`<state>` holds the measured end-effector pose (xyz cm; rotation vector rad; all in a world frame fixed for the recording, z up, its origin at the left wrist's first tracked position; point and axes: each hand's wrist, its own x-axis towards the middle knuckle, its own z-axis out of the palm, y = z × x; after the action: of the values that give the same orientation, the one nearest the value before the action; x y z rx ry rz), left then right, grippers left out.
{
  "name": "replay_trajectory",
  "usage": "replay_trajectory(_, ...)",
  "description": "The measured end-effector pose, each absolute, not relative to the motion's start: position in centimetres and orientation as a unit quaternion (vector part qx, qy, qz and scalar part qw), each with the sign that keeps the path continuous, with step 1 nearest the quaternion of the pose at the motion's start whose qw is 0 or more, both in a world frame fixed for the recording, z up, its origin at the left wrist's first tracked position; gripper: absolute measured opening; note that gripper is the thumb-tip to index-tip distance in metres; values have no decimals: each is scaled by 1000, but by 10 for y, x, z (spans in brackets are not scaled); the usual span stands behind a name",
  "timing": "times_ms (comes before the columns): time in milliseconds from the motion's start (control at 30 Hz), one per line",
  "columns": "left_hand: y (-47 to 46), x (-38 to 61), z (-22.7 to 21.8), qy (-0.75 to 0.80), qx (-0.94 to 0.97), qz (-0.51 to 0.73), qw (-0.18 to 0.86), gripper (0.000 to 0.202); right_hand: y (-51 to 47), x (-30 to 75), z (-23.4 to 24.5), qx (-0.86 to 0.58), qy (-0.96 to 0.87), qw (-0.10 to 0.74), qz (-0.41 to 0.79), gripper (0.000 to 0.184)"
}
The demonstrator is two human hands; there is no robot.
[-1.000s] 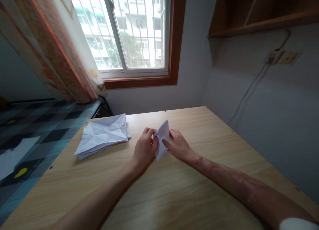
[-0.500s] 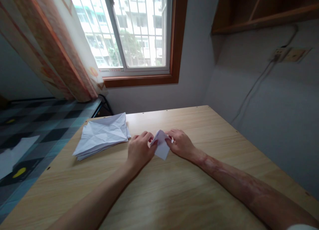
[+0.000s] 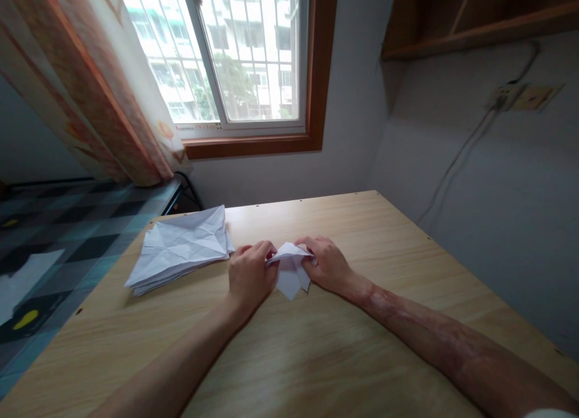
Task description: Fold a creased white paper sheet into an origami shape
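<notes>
Spreads folded paper [image 3: 290, 275] wider than before — pinches at nine o'clock with left hand [image 3: 251, 273], three o'clock with right hand [image 3: 330, 265] — best to pull evenly, gently.

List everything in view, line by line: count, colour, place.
table: one, light wood, foreground
folded paper: one, white, centre
paper stack: one, white, table's left side
bed: one, blue and black checks, far left
loose paper: count unclear, white, on the bed
curtain: one, orange and cream, upper left
window: one, brown frame, ahead
walls: at least two, grey, ahead and right
shelf: one, brown, upper right
sockets: two, beige, right wall
cord: at least one, grey, by sockets
sleeve: one, white, lower right
left hand: one, bare, gripping folded paper
right hand: one, bare, gripping folded paper
</notes>
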<state>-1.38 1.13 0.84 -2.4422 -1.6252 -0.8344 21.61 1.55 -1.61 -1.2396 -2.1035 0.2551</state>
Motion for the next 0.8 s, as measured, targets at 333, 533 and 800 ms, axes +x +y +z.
replay_trajectory(333, 12, -15, 7, -472, -846, -244, 34, 23, 13, 218, -12, -459, -858, 229, 21, 37)
replay_trajectory(533, 18, -27, 10, -388, -900, -196, -10, 45, 13, 226, -14, -407, -890, 199, 41, 55)
replay_trajectory(800, 27, -50, 8, -267, -954, -104, -84, 81, 14, 238, -20, -373, -911, 146, 93, 93)
